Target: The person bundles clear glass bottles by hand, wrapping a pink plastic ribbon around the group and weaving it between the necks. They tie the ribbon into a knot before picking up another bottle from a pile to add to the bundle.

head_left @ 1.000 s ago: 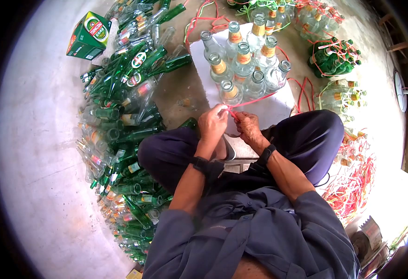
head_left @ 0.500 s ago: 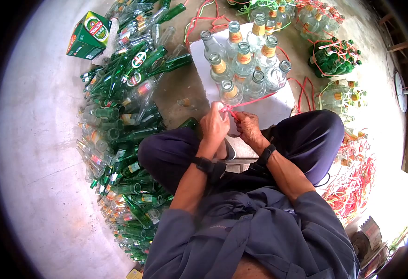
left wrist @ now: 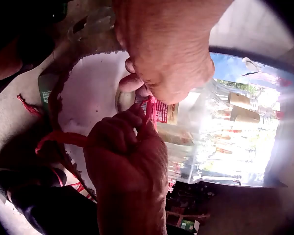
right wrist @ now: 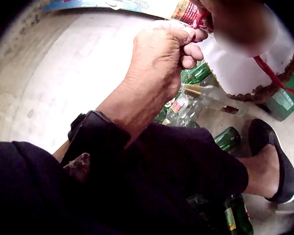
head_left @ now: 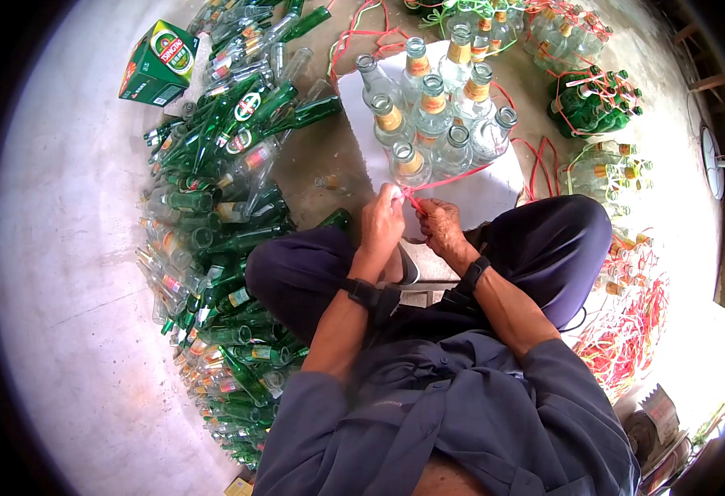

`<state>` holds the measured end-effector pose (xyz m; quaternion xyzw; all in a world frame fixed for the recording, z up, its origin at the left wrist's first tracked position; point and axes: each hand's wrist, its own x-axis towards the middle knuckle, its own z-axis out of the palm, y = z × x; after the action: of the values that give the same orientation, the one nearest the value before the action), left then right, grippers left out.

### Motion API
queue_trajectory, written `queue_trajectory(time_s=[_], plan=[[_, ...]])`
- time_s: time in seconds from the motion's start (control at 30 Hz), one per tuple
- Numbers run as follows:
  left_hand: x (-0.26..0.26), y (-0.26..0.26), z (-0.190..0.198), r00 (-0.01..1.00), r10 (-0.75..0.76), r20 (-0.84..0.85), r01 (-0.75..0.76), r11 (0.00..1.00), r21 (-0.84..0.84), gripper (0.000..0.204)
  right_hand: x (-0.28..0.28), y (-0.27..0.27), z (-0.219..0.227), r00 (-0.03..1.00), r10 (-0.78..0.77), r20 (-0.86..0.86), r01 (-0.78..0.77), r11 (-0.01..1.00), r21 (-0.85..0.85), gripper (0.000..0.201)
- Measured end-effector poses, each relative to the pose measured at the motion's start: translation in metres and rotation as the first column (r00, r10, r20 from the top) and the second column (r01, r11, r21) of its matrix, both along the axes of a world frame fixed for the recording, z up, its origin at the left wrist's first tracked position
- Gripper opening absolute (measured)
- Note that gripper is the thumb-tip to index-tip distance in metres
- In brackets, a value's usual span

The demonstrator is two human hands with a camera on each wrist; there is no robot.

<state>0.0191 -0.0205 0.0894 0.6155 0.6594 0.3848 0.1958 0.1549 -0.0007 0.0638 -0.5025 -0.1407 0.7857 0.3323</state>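
A cluster of clear glass bottles (head_left: 434, 106), some with orange neck labels, stands upright on a white board (head_left: 501, 183). Red plastic rope (head_left: 462, 175) runs round the cluster at the side nearest the person. Just in front of the nearest bottle, my left hand (head_left: 381, 221) pinches the rope between thumb and fingers. My right hand (head_left: 443, 225), close beside it, grips the rope with curled fingers. In the left wrist view a loose length of rope (left wrist: 68, 139) trails from the right hand (left wrist: 127, 152). The fingertips of both hands meet near a red-and-white bottle label (left wrist: 161, 112).
A large heap of green and clear bottles (head_left: 247, 240) lies to the left, with a green beer carton (head_left: 160, 64) beyond it. Tied bundles of bottles (head_left: 598, 103) stand at right. Tangled red rope (head_left: 627, 339) lies by the right knee. A fan (head_left: 710, 161) is at the far right.
The left hand shifted slightly; its thumb lifted half a second ago and is now back against the fingers at the rope. The right hand and the bottles have stayed almost still.
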Motion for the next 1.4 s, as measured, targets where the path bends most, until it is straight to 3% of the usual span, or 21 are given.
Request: queue_trajectory(time_s=[0.03, 0.1, 0.23, 0.33, 0.37, 0.43, 0.57, 0.63, 0.77, 0.93, 1.03, 1.17, 1.23, 1.4], plan=[[-0.002, 0.000, -0.004, 1.000, 0.000, 0.000, 0.000, 1.000, 0.000, 0.012, 0.000, 0.000, 0.000, 1.000, -0.002, -0.002, 0.002, 1.000, -0.003, 0.016], [-0.007, -0.001, -0.011, 0.980, 0.025, 0.197, 0.007, 0.988, -0.156, 0.008, 0.000, 0.000, -0.001, 1.000, -0.017, -0.018, 0.017, 1.000, -0.015, 0.015], [-0.016, 0.001, -0.011, 0.978, 0.070, 0.195, -0.037, 0.985, -0.166, 0.008, 0.000, 0.002, -0.003, 0.999, -0.042, -0.011, 0.042, 0.998, -0.047, 0.014], [-0.018, 0.004, -0.008, 0.735, 0.147, 0.662, 0.049, 0.962, -0.268, 0.010, 0.001, 0.005, -0.005, 0.995, -0.096, -0.030, 0.094, 0.994, -0.059, 0.014], [-0.017, 0.003, -0.008, 0.735, 0.146, 0.663, 0.050, 0.962, -0.268, 0.010, 0.001, 0.005, -0.005, 0.995, -0.097, -0.030, 0.095, 0.994, -0.058, 0.014], [-0.011, 0.004, 0.006, 0.500, 0.335, 0.798, 0.027, 0.916, -0.401, 0.011, 0.002, 0.005, -0.005, 0.994, -0.106, -0.014, 0.105, 0.992, -0.068, 0.014], [-0.012, 0.006, 0.007, 0.484, 0.345, 0.804, 0.045, 0.908, -0.417, 0.014, 0.003, 0.007, -0.007, 0.995, -0.100, 0.013, 0.101, 0.994, -0.045, 0.014], [-0.011, 0.008, 0.004, 0.645, 0.295, 0.705, -0.019, 0.929, -0.371, 0.011, 0.001, 0.007, -0.008, 0.991, -0.102, 0.082, 0.104, 0.994, -0.018, 0.014], [-0.018, 0.013, 0.004, 0.756, 0.229, 0.613, 0.002, 0.936, -0.352, 0.009, 0.002, 0.006, -0.008, 0.990, -0.110, 0.091, 0.115, 0.992, -0.045, 0.014], [-0.016, 0.012, 0.006, 0.524, 0.371, 0.767, 0.008, 0.898, -0.440, 0.023, 0.005, 0.002, -0.007, 0.985, -0.090, 0.146, 0.094, 0.996, -0.014, 0.018], [-0.015, 0.012, 0.002, 0.484, 0.398, 0.779, 0.032, 0.882, -0.471, 0.028, 0.002, -0.001, -0.011, 0.967, -0.058, 0.250, 0.069, 0.997, -0.034, 0.019], [-0.017, 0.014, -0.009, 0.430, 0.466, 0.773, 0.038, 0.846, -0.531, 0.028, 0.004, -0.006, -0.008, 0.968, -0.036, 0.247, 0.048, 0.998, -0.041, 0.018], [-0.017, 0.015, -0.014, 0.337, 0.510, 0.792, 0.052, 0.829, -0.556, 0.026, 0.006, -0.007, -0.012, 0.959, 0.088, 0.268, -0.037, 0.981, -0.189, 0.017], [-0.018, 0.014, -0.020, 0.326, 0.497, 0.804, 0.066, 0.837, -0.544, 0.022, 0.008, -0.011, -0.018, 0.976, 0.123, 0.181, -0.067, 0.955, -0.289, 0.016]])
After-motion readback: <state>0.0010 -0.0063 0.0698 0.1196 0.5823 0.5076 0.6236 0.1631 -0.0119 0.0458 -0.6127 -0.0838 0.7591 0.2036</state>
